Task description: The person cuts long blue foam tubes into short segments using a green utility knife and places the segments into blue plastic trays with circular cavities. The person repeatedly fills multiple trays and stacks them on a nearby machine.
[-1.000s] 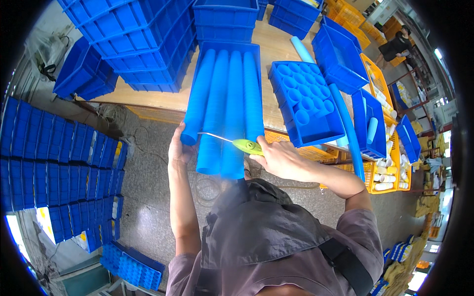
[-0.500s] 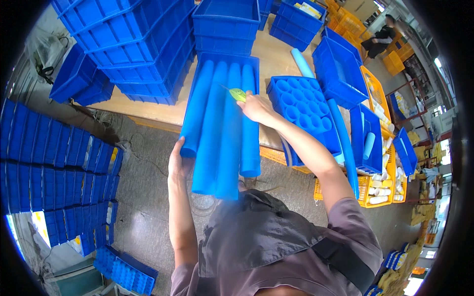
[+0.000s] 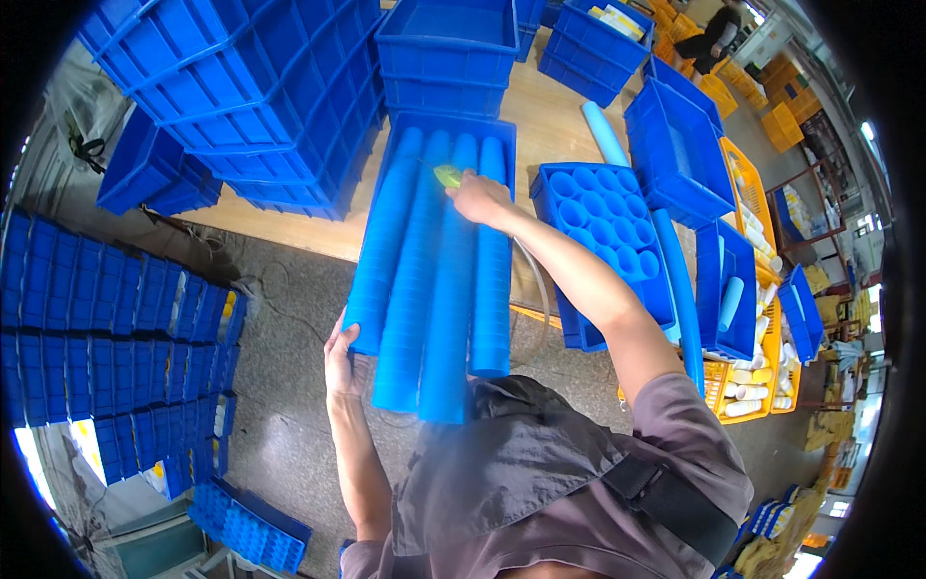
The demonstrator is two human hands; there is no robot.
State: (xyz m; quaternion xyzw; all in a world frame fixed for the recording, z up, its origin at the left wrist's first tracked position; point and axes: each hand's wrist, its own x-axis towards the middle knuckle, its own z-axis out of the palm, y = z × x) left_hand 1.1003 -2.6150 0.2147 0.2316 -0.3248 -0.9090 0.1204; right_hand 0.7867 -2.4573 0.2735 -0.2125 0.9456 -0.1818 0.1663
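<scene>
A shallow blue bin sticks out past the table's near edge toward me. Four long blue rolls lie side by side in it, ringed with fine lines like stacked cups; the middle two reach nearest to my body. At the bin's near left corner, my left hand is closed on it, thumb beside the end of the leftmost roll. Over the far half of the rolls, my right hand grips a lime-green air gun. Its thin nozzle points left, and a pale hose hangs below the hand.
Tall stacked blue crates stand left on the wooden table. To the right are a bin with a round-holed blue tray, a long blue tube and yellow crates of white pieces. A person is far off.
My right hand and the air gun have shifted slightly left across the rolls. The bin and rolls sit lower in view, and my left hand is lower with them.
</scene>
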